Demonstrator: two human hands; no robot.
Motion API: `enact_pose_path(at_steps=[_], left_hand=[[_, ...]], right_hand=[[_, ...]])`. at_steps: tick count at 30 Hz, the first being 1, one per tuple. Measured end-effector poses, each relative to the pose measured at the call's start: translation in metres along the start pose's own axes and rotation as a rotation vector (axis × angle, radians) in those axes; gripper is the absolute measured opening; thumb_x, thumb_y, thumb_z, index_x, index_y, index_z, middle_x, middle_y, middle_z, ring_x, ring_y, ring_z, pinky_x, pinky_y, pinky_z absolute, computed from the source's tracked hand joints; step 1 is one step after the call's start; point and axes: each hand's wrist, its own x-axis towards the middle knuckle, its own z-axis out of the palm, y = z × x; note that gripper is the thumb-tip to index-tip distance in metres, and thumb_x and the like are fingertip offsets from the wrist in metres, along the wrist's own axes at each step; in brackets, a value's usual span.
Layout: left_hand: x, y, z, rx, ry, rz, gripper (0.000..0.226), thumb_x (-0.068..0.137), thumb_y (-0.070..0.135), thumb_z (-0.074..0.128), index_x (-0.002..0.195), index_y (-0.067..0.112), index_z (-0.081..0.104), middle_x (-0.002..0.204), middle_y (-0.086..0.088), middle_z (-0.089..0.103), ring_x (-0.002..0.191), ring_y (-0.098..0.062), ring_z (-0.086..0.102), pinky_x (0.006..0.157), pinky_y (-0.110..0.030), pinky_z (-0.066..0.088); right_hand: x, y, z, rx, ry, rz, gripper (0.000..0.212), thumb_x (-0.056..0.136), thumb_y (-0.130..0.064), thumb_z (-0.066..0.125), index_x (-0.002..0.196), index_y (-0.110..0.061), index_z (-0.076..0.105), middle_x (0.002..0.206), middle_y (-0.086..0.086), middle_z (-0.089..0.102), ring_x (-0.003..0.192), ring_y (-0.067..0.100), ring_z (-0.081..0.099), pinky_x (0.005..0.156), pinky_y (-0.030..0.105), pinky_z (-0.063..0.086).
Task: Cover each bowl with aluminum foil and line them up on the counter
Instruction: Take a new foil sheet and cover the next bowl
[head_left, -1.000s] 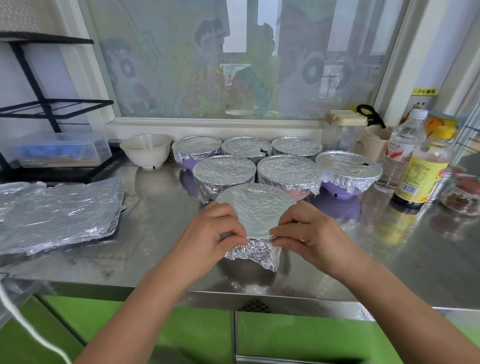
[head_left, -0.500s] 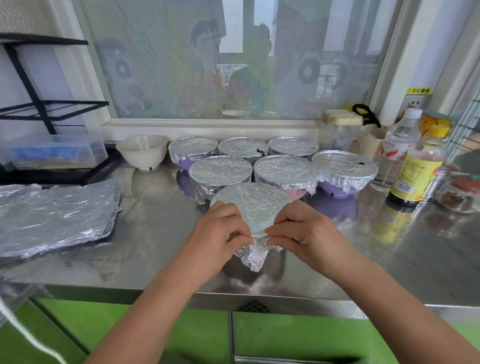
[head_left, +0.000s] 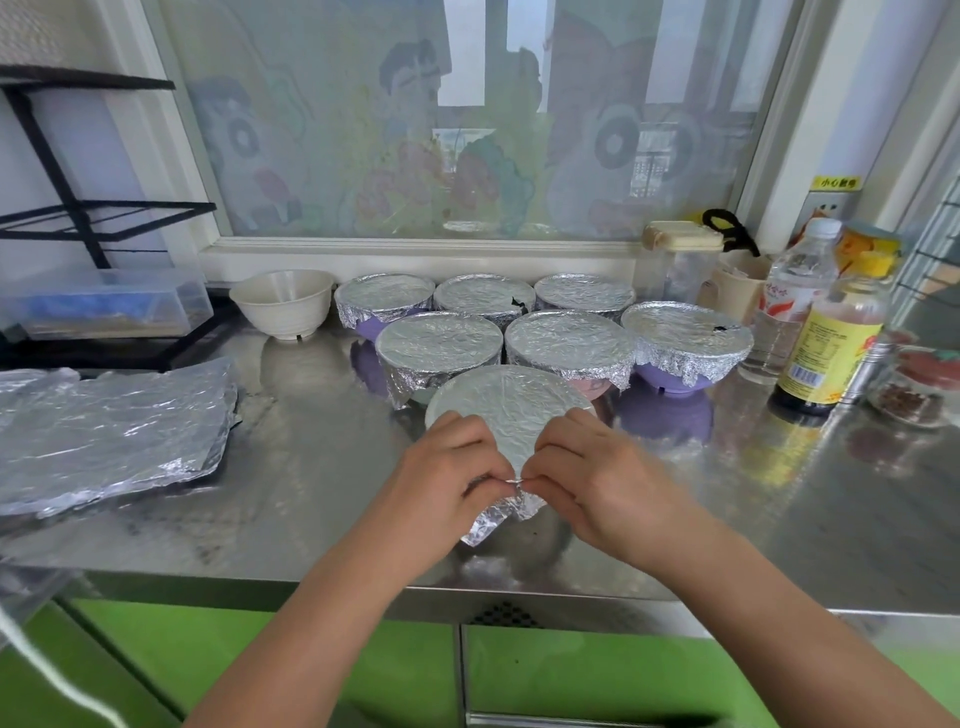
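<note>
Both hands meet at the near rim of the foil-topped bowl (head_left: 509, 405). The left hand (head_left: 441, 480) and the right hand (head_left: 592, 480) each pinch the foil edge between thumb and curled fingers, their fingertips almost touching one another; just under the pinch a crumpled foil flap (head_left: 498, 517) hangs loose down the bowl's near side; the bowl stands on the steel counter (head_left: 753, 519), right beneath and just beyond the knuckles, its body hidden by foil and hands.

Beyond the hands six covered bowls (head_left: 439, 345) stand in two rows of three; the nearer row (head_left: 569, 343) sits just behind the bowl being held, and whether they touch I cannot tell; the farther row (head_left: 484, 299) sits close under the window sill; purple shows below the foil on some. Farther off, out to the left hand's outer side, a white bowl (head_left: 283, 301) stands uncovered beside the farther row; well out on that same side lies a stack of foil sheets (head_left: 109, 431), flat and wrinkled. Out past the right hand stand a water bottle (head_left: 789, 306) and a yellow-labelled bottle (head_left: 826, 353), near the rightmost covered bowl; below the forearms run green cabinet doors (head_left: 597, 686).
</note>
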Motion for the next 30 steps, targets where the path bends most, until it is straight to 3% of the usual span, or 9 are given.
enact_pose_path(at_steps=[6,13,20,26,30], left_hand=[[0.0,-0.013,-0.017,-0.162,-0.04,-0.077,0.008,0.079,0.025,0.074,0.077,0.017,0.073,0.082,0.013,0.054,0.078,-0.005,0.053,0.073,-0.017,0.041],[0.0,-0.006,-0.007,-0.092,0.002,-0.035,0.019,0.076,0.036,0.075,0.083,0.019,0.075,0.083,0.012,0.057,0.081,-0.009,0.051,0.076,-0.016,0.04],[0.003,-0.008,-0.008,-0.086,-0.032,-0.029,0.008,0.077,0.025,0.076,0.076,0.017,0.074,0.079,0.01,0.057,0.078,-0.009,0.052,0.073,-0.017,0.04],[0.0,-0.012,-0.013,-0.149,-0.017,-0.069,0.022,0.075,0.04,0.075,0.082,0.019,0.075,0.084,0.014,0.057,0.081,-0.01,0.057,0.076,-0.017,0.042],[0.002,-0.001,-0.003,-0.081,0.007,-0.024,0.021,0.078,0.038,0.072,0.08,0.017,0.074,0.081,0.011,0.057,0.079,-0.014,0.053,0.075,-0.02,0.042]], right_hand=[[-0.01,0.018,-0.011,0.072,0.024,0.041,0.018,0.089,-0.028,0.067,0.09,-0.012,0.076,0.086,0.002,0.061,0.078,0.02,0.054,0.071,0.026,0.044],[-0.008,0.016,0.0,0.112,0.069,0.074,0.022,0.088,-0.031,0.064,0.082,-0.013,0.076,0.076,0.0,0.055,0.072,0.017,0.048,0.069,0.019,0.035],[-0.018,0.018,-0.005,0.149,0.094,0.115,0.024,0.089,-0.033,0.066,0.095,-0.012,0.078,0.087,0.001,0.063,0.081,0.016,0.054,0.075,0.021,0.043],[-0.02,0.021,-0.004,0.122,0.096,0.112,0.015,0.088,-0.022,0.068,0.088,-0.01,0.077,0.084,0.002,0.061,0.078,0.018,0.054,0.068,0.025,0.044],[-0.014,0.012,-0.002,0.104,0.104,0.093,0.018,0.092,-0.021,0.062,0.085,-0.01,0.074,0.081,0.003,0.058,0.075,0.022,0.053,0.067,0.029,0.044]])
